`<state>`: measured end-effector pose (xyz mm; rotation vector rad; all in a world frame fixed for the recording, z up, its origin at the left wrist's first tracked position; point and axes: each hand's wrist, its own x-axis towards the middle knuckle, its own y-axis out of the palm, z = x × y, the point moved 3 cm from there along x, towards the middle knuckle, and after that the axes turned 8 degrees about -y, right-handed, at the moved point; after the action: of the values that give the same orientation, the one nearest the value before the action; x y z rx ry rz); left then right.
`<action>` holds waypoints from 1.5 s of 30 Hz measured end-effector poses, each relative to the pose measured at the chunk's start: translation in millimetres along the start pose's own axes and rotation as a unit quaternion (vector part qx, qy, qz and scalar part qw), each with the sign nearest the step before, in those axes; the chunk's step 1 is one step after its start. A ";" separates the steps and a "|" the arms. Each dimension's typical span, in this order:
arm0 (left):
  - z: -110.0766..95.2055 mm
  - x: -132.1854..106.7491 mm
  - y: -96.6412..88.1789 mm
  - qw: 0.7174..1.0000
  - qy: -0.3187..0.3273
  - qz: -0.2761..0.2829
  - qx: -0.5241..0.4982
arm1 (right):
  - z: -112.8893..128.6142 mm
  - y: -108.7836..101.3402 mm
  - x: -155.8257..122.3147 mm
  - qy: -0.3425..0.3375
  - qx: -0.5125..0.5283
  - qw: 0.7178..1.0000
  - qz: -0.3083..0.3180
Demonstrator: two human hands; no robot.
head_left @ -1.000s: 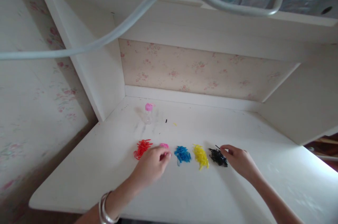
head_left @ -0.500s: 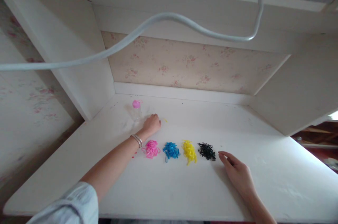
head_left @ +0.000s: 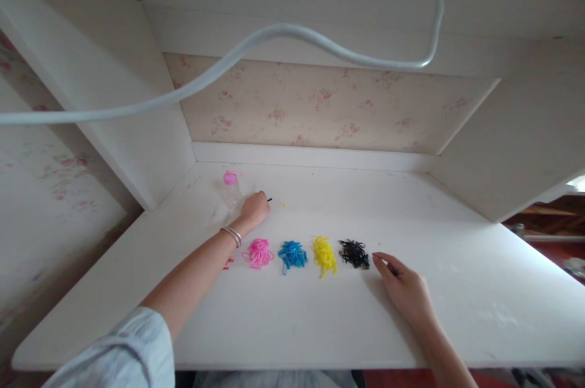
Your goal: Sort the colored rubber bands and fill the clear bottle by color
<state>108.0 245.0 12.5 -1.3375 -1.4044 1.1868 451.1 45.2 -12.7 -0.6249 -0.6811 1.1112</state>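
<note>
My left hand (head_left: 255,208) is closed near the back of the white table, and a short black rubber band (head_left: 269,200) pokes out at its fingertips. Beside it lie a clear container with a pink lid (head_left: 230,178) and a tiny yellow piece (head_left: 283,204). My right hand (head_left: 406,290) has thumb and forefinger pinched together just right of the black rubber band pile (head_left: 354,253); anything between those tips is too small to make out. Leftward in a row are yellow bands (head_left: 324,256), blue bands (head_left: 293,255) and pink bands (head_left: 258,253). Red bands (head_left: 228,263) are partly covered by my left forearm.
A pale cable (head_left: 292,30) curves across the upper view in front of the shelf. White side panels (head_left: 512,132) and a floral back wall (head_left: 320,108) enclose the tabletop (head_left: 283,327).
The black band now shows at my left fingertips, where it was not visible before. My right hand keeps its pinch beside the black pile. The camera view has shifted slightly.
</note>
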 end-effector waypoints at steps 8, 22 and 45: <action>-56.8 -47.1 -15.9 0.992 0.119 0.003 -0.048 | 8.3 -1.8 -1.1 -0.009 -0.001 1.000 -0.021; -165.6 -112.3 8.5 0.953 0.263 0.106 -0.102 | 0.7 0.2 -1.0 0.007 0.037 0.999 -0.023; 32.2 -220.4 2.7 0.904 0.119 0.138 -0.386 | 197.8 142.9 119.9 -0.180 -0.178 0.939 0.232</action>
<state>94.0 22.7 11.0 -2.2063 -1.6018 0.5853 252.2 225.9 28.9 -0.9344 -1.1032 1.5804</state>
